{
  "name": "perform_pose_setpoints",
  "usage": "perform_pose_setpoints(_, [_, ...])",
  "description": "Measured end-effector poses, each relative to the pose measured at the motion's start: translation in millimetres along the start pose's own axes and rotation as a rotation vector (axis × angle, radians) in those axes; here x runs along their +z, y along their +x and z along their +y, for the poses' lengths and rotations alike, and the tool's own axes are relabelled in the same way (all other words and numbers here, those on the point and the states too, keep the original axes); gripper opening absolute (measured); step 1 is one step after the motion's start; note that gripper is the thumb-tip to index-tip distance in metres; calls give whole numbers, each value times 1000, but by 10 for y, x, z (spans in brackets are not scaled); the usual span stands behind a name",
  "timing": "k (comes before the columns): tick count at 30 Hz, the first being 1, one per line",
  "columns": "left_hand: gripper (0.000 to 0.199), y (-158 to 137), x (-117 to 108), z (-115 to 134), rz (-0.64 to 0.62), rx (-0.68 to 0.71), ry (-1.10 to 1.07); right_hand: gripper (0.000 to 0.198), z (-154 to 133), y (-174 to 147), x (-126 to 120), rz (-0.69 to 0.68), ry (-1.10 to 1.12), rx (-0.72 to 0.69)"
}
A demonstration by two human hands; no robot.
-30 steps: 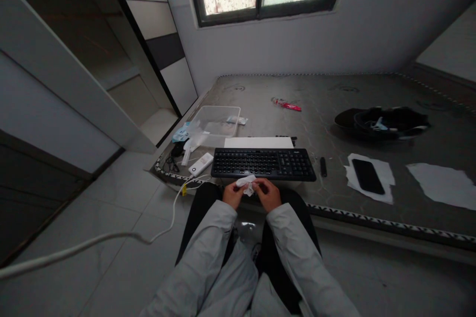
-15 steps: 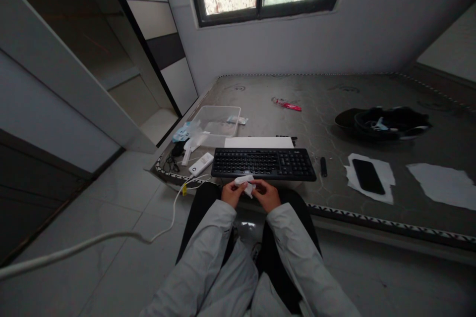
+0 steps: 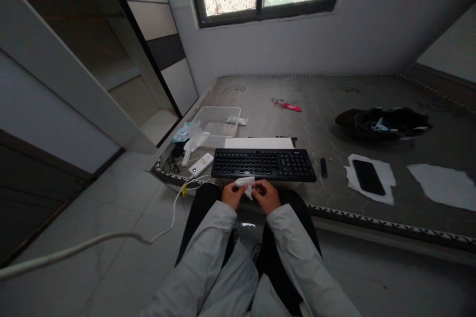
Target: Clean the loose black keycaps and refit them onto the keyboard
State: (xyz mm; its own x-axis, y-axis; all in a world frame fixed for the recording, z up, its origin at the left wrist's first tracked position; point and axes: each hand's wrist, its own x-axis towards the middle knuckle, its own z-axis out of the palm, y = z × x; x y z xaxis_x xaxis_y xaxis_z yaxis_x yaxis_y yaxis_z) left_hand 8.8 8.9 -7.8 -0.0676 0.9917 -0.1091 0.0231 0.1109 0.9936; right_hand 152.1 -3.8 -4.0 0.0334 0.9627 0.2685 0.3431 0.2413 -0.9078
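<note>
A small crumpled white tissue (image 3: 246, 184) is held between my two hands, just in front of the keyboard's near edge. My left hand (image 3: 231, 195) pinches its left side with thumb and fingers. On the other side, my right hand (image 3: 267, 196) has its fingers curled in at the tissue's right edge. The black keyboard (image 3: 263, 164) lies flat on the grey mattress (image 3: 316, 89), directly beyond both hands. Behind it is a flat white sheet or box (image 3: 259, 143), partly covered by the keyboard.
Left of the keyboard are a white corded device (image 3: 201, 165) and a clear plastic bin (image 3: 219, 129). To the right lie a small black stick (image 3: 323, 167), a phone (image 3: 369, 177) on white paper, another paper sheet (image 3: 442, 185) and a black cap (image 3: 383, 124). A red packet (image 3: 290, 106) lies farther back.
The tissue has shifted slightly and its shape has changed between my fingers. My right fingers have curled in a little more. Everything on the mattress stays where it was.
</note>
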Motion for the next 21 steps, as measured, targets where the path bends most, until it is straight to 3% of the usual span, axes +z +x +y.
perform_pose_setpoints(8, [34,9,5,-37,-5,39,40,10,-75,-9,-7,20,-6,-40])
perform_pose_setpoints(15, [37,4,-20,-7,76,37,78,25,129,37,38,139,386,226])
perform_pose_setpoints(21, [39,41,-12,-73,81,48,110,33,184,48,-12,123,440,230])
